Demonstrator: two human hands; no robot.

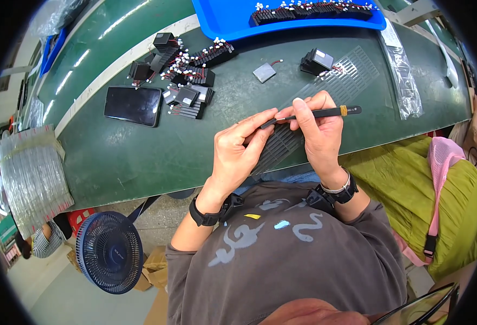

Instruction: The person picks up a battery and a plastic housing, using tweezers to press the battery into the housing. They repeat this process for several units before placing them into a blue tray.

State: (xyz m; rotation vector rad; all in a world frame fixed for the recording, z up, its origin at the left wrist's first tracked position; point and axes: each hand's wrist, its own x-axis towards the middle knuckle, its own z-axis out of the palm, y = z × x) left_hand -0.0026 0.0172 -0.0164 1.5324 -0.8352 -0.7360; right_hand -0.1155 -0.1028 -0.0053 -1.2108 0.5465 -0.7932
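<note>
Above the table's near edge, my left hand (233, 149) pinches a small flat black piece (269, 123), probably a battery cell, mostly covered by the fingers. My right hand (327, 135) grips black tweezers (329, 112) with a tan band, their tips meeting the piece by the left fingertips. Beneath both hands lies a dark slotted grid mat (288, 145). Just beyond them rests a single silver battery cell (264, 72) with a thin lead. Right of it, a small stack of cells (318, 60) stands near the mat. Several rows of black cells (198, 76) with white connectors sit to the left.
A blue tray (210, 20) of wired cells stands at the far side. A black phone (133, 105) lies left on the green table (141, 157). Bundled clear plastic (33, 170) hangs over the left end. A fan (108, 252) stands below; a green jacket (400, 173) lies right.
</note>
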